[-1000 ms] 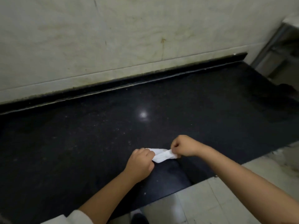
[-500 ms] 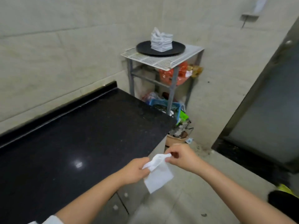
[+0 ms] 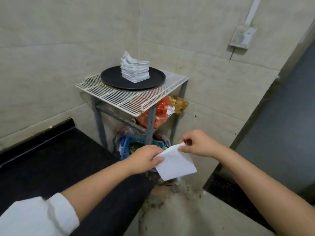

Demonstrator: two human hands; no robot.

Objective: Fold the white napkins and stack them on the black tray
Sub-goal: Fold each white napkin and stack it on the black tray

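— Napkin: where is it?
— In the air past the black counter's end, pinched by the left hand at one top corner and the right hand at the other.
— And the stack?
— Right of centre on the black tray, which sits on the wire rack.

The left hand covers the near left corner of the white napkin, and its fingertips are tucked behind the sheet. The stack of napkins hides the back of the black tray. The black table runs off the left edge. Under the wire rack, bags and a blue basket are half hidden by its legs and both hands, their contents too blurred to name.
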